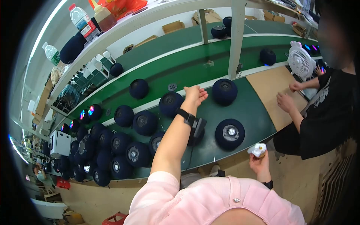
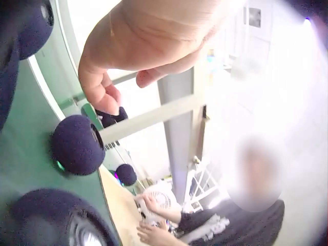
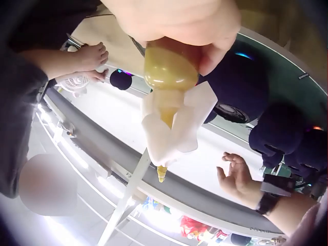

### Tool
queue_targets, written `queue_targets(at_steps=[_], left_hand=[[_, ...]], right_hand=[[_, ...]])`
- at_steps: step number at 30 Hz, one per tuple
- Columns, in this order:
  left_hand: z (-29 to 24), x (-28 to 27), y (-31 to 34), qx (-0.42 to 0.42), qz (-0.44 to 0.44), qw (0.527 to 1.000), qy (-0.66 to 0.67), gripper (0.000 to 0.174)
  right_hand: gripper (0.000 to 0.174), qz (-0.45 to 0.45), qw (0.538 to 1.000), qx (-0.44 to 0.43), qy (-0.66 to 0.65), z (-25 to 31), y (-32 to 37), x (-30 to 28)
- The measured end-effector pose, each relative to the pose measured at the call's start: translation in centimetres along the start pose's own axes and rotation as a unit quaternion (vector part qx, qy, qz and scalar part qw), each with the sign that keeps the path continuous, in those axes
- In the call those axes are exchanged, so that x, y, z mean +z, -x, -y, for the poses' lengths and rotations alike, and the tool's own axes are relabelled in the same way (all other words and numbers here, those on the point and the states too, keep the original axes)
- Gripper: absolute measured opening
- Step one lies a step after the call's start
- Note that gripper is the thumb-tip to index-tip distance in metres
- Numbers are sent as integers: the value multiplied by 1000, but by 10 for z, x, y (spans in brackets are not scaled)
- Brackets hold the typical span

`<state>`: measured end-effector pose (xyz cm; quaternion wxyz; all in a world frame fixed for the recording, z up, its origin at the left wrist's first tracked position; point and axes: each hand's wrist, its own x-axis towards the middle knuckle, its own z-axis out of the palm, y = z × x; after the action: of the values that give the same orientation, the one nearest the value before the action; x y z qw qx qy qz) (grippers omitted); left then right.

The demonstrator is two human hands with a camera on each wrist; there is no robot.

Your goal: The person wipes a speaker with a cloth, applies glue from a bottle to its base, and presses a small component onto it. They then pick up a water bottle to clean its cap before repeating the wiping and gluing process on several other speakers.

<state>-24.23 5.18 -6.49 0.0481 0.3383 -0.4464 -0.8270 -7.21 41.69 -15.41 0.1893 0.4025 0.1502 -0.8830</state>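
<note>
My left hand (image 1: 195, 95) reaches over the green bench between two dark round speakers, one (image 1: 225, 92) on its right and another (image 1: 170, 104) beneath and left of it. Its fingers are loosely bent and hold nothing, as the left wrist view of the hand (image 2: 154, 41) also shows. Near the bench's front edge, my right hand (image 1: 259, 162) grips a small bottle. In the right wrist view the bottle (image 3: 171, 69) holds yellow liquid, with white tissue (image 3: 174, 123) wrapped around its neck and a yellow nozzle tip sticking out. Another speaker (image 1: 230, 134) shows a silver centre.
Many dark speakers (image 1: 138, 153) crowd the left of the bench, a few lit. Cardboard (image 1: 275, 95) lies at the right, beside a white fan (image 1: 301, 62) and a person in black (image 1: 326, 108). A white post (image 1: 237, 37) rises behind the bench, supporting a shelf with bottles.
</note>
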Motion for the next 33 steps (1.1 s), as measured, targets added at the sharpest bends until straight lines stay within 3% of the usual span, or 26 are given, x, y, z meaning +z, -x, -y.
queue_targets(at_steps=[1, 5, 7, 10, 12, 16, 18, 19, 20, 22, 24, 26, 29, 32, 33], left_hand=[[-3, -2, -22, -8, -14, 1000, 4, 24], [-11, -12, -86, -54, -89, 994, 22, 28], [-17, -10, -93, -57, -198, 978, 8, 30], [-5, -27, -138, -99, -165, 981, -7, 31], [6, -39, -168, -108, -130, 985, -41, 73], [21, -54, -202, -116, -119, 986, -27, 69], [23, -52, -200, -99, -142, 984, -33, 70], [22, -46, -196, -94, -162, 982, -22, 56], [16, -39, -185, -95, -154, 983, -21, 56], [3, -15, -149, -90, -18, 991, 101, 32], [-10, 16, -82, -83, 81, 983, 145, 23], [-15, 23, -23, -102, 204, 967, 113, 23], [0, 27, 60, 24, 159, 987, -6, 24], [28, 17, 80, 23, 185, 977, -107, 25], [35, 18, 87, 39, 229, 955, -184, 23]], right_hand=[[37, -14, 1000, -5, -6, 0, 4, -1], [35, -61, 997, -31, -28, 5, 6, -14], [34, -54, 998, -33, -20, 9, 4, -24], [31, -42, 999, -16, -6, 8, 13, -18], [29, -11, 1000, -17, -16, 6, 11, -24], [28, -69, 996, -34, -36, -3, 18, -5], [27, -36, 998, -6, -54, -5, 14, -4], [27, -39, 998, -8, -43, -6, 14, -3], [27, -38, 998, -16, -44, -9, 14, 0], [27, -38, 998, -31, -29, -12, 18, 9], [27, -45, 998, -37, -25, -11, 16, 4], [27, 20, 998, -8, -53, -5, 11, -9], [29, 23, 1000, 2, -9, -4, 13, -8], [32, 4, 1000, -7, 18, -6, 16, -5], [33, -17, 1000, -7, 21, -9, 25, 7]])
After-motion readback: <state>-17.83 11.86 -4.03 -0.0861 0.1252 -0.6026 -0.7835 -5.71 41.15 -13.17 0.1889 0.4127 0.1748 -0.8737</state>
